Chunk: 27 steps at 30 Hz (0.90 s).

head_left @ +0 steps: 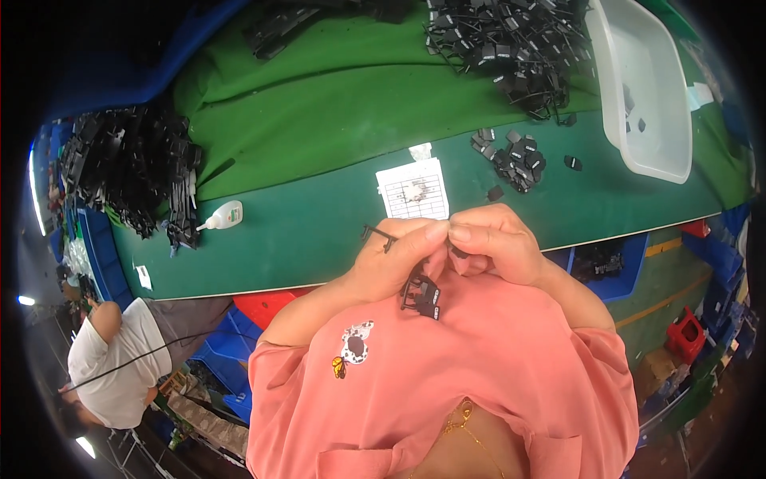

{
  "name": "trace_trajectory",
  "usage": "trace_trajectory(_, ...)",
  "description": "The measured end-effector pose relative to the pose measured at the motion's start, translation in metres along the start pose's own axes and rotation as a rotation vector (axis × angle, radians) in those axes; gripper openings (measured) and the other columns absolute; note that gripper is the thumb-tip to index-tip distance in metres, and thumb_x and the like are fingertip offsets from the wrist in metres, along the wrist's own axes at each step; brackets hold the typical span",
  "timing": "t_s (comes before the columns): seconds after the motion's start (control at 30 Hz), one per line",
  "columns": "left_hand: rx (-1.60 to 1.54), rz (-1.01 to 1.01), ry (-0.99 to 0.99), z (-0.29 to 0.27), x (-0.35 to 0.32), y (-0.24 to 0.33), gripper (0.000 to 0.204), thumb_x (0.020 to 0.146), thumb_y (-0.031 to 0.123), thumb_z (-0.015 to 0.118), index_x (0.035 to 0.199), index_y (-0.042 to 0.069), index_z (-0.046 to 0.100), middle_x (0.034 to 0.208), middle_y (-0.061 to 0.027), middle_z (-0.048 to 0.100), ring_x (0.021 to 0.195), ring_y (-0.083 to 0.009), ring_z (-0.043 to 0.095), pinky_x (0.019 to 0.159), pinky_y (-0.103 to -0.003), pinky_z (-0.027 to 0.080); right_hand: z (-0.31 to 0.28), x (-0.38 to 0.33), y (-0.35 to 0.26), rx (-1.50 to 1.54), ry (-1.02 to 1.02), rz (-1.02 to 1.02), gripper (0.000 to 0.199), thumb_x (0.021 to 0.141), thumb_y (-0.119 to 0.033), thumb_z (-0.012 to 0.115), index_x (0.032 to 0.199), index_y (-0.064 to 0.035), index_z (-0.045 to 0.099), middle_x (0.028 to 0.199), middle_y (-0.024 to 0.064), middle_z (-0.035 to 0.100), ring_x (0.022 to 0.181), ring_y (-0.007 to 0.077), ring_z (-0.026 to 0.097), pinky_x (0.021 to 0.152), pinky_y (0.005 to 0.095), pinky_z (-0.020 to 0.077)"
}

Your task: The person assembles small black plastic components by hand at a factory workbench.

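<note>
We see the green counter [319,231] with a white plastic tub [650,96] at its far right, a few small black pieces lying inside. Beside it lies a heap of black tagged parts [503,44], with a smaller pile [519,164] nearer us. Our left hand [395,259] and right hand [499,243] meet fingertip to fingertip just off the counter's near edge, pinching a black clip part [420,294] against the chest. Bare green counter lies between a glue bottle [223,215] and a printed sheet [413,191].

White gridded paper sheet [413,189] on green table [319,215]; perhaps a form.
</note>
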<state>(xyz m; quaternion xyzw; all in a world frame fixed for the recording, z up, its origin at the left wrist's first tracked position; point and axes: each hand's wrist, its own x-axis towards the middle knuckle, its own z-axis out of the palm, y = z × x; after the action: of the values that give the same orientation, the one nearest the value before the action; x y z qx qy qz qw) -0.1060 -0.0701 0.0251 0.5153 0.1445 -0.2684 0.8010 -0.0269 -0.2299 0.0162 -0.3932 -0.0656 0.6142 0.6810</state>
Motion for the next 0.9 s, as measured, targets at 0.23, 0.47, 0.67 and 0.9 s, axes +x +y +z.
trace_trajectory(0.23,-0.115,-0.008,0.030,0.004,-0.002,0.003,0.038,0.088,0.027,0.040,0.059,0.004,0.046,0.055,-0.0028,0.046,0.053,-0.0091,0.040,0.049,-0.023,0.032,0.002,-0.003,0.007,-0.058,0.028,-0.128,0.032,0.085,-0.021,0.049,0.060,-0.0006,0.050,0.054,0.0013,0.044,0.048,0.0053,0.034,0.043,0.0215,0.0251)
trace_trajectory(0.47,-0.699,0.238,0.238,-0.011,0.006,-0.017,0.040,0.089,0.029,0.033,0.052,0.014,0.032,0.039,0.0000,0.027,0.038,-0.0113,0.025,0.038,-0.026,0.023,-0.010,-0.006,0.019,0.264,0.004,-0.294,0.028,0.077,-0.017,0.045,0.059,0.0032,0.051,0.055,0.0053,0.047,0.046,0.0058,0.033,0.042,0.0205,0.0235)
trace_trajectory(0.67,0.091,0.234,0.454,-0.009,0.004,0.006,0.041,0.089,0.032,0.042,0.061,0.002,0.051,0.054,0.0001,0.046,0.050,-0.0064,0.041,0.046,-0.020,0.033,-0.009,0.003,0.008,0.068,-0.040,0.043,0.020,0.077,-0.011,0.046,0.075,0.0047,0.058,0.061,0.0049,0.051,0.048,0.0039,0.034,0.044,0.0179,0.0258)
trace_trajectory(0.9,0.155,0.187,0.462,-0.007,0.003,0.006,0.041,0.088,0.032,0.045,0.059,0.003,0.051,0.054,0.0008,0.047,0.049,-0.0055,0.041,0.045,-0.021,0.033,0.006,0.008,0.001,-0.024,0.112,0.156,0.025,0.085,-0.022,0.047,0.082,0.0002,0.058,0.066,0.0023,0.052,0.053,0.0032,0.038,0.047,0.0168,0.0289)
